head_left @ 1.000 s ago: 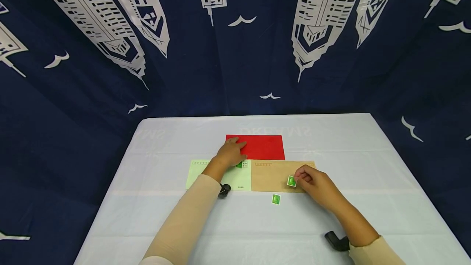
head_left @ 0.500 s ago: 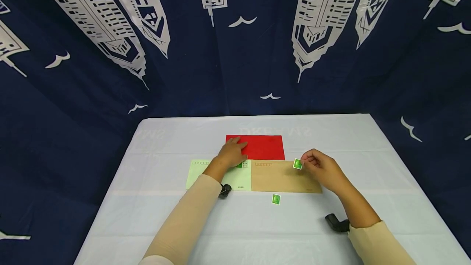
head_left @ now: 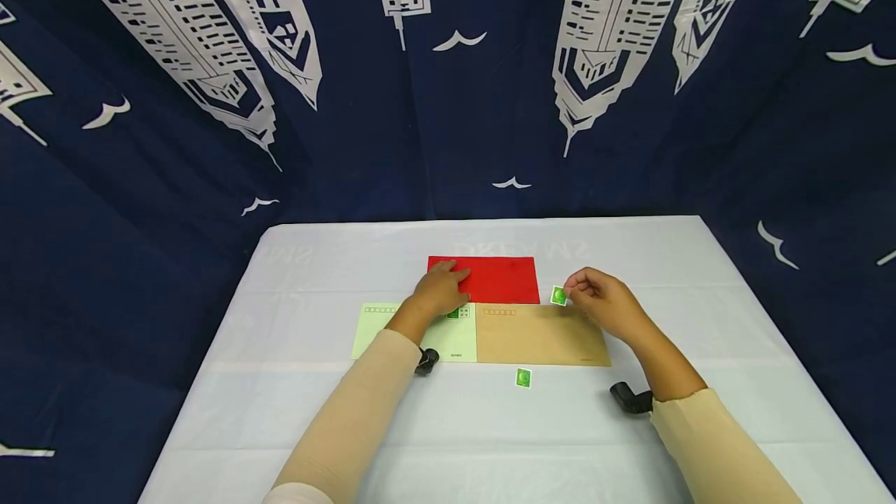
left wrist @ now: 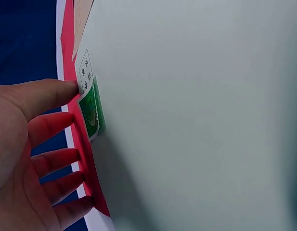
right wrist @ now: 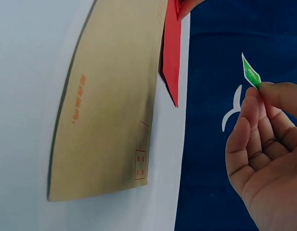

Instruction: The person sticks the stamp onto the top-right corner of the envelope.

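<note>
My right hand (head_left: 603,303) pinches a green stamp (right wrist: 251,73) with a white border between thumb and forefinger, over the far right corner of the brown envelope (head_left: 539,341). With fingers spread, my left hand (head_left: 439,292) rests on the red envelope (head_left: 500,278); its thumb lies by the top edge of the pale green envelope (left wrist: 187,106). A green stamp (left wrist: 90,113) is on that envelope's corner, one edge lifted in the left wrist view. Another green stamp (head_left: 523,378) lies on the white table in front of the brown envelope.
The pale green and brown envelopes lie side by side, with the red one behind them on the white-covered table (head_left: 294,411). A dark blue patterned cloth (head_left: 420,115) hangs around the table. Each wrist carries a black camera.
My right hand has moved away from the body with the pinched stamp, from over the brown envelope's near part to its far right corner. The left hand stays in place.
</note>
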`<action>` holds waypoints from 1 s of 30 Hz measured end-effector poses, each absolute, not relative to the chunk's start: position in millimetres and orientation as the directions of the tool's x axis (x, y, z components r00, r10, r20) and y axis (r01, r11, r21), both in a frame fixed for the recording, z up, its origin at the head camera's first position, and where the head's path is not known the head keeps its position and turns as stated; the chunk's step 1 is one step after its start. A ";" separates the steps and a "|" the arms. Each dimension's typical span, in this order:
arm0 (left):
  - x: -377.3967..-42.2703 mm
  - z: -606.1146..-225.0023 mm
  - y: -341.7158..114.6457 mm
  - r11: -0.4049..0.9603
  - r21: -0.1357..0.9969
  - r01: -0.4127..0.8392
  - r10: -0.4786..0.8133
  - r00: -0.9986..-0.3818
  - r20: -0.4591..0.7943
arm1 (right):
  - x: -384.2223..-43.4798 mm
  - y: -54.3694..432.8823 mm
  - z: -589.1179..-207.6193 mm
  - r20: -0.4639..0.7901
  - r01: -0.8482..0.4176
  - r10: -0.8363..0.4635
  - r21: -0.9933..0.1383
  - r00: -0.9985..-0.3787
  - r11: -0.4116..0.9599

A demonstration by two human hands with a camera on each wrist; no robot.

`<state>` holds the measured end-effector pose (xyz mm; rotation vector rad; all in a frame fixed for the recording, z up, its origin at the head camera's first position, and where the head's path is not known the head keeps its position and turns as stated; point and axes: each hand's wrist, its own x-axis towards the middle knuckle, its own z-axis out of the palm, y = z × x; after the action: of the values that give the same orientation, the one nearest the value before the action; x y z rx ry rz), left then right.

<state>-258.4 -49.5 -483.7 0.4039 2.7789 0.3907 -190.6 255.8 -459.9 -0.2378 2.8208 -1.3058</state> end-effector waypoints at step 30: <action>-261.4 -483.7 -50.5 0.926 0.282 0.252 0.327 -0.908 -0.262 | -234.0 240.4 -465.7 -0.057 -0.075 -0.187 -0.773 -0.981 0.630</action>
<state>-261.4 -50.5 -483.7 0.4287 2.7784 0.3485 -234.0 240.4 -465.7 -0.2195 2.7158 -1.2790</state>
